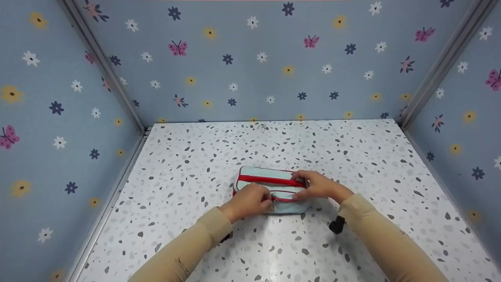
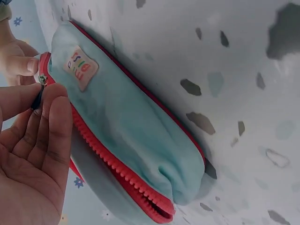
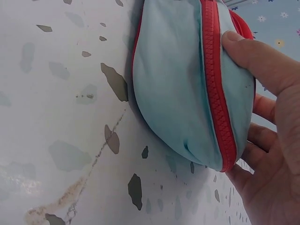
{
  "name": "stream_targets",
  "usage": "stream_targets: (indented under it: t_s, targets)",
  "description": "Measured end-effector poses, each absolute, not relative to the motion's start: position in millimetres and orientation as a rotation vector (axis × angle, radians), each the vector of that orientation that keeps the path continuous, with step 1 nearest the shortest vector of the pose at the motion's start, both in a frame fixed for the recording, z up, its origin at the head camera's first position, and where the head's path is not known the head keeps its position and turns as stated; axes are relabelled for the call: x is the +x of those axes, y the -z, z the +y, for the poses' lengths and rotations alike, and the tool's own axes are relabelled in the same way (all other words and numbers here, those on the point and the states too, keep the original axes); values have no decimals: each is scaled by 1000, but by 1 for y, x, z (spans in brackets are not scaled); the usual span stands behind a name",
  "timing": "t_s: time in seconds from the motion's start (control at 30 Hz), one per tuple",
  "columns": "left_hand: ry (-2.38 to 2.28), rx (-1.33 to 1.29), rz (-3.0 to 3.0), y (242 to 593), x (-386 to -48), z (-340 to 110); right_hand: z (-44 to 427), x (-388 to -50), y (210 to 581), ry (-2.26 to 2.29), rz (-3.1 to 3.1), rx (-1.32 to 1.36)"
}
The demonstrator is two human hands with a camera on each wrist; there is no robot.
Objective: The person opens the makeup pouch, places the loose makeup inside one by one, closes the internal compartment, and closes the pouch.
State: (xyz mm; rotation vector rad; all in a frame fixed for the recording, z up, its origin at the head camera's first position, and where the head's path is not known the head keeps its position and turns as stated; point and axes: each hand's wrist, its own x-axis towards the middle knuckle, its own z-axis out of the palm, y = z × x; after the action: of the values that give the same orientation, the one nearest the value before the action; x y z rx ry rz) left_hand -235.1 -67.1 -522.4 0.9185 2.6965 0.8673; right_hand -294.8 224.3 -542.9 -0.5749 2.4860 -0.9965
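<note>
A light blue pouch [image 1: 260,171] with red trim lies on the speckled table. In the left wrist view, my left hand [image 2: 40,150] pinches the dark zipper pull [image 2: 37,97] between thumb and fingers. The red zipper teeth [image 2: 110,159] are parted from the slider to the pouch's left end. Towards the right end the red zipper [image 3: 215,79] looks closed. My right hand [image 1: 318,185] grips that end, thumb on the near side and fingers behind. A small patch with coloured letters [image 2: 80,68] sits on the front.
The white speckled table [image 1: 188,156] runs back to a blue wall [image 1: 266,82] printed with flowers and butterflies. Similar side panels with grey metal posts [image 1: 101,58] stand left and right. A small black item [image 1: 336,225] is by the right sleeve.
</note>
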Motion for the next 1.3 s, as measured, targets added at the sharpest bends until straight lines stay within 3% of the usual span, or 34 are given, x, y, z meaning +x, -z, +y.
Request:
stream_targets:
  t_s: [1.3]
  targets:
    - [-674, 804, 2808, 514, -238, -146, 226, -292, 544, 1046, 2495, -629]
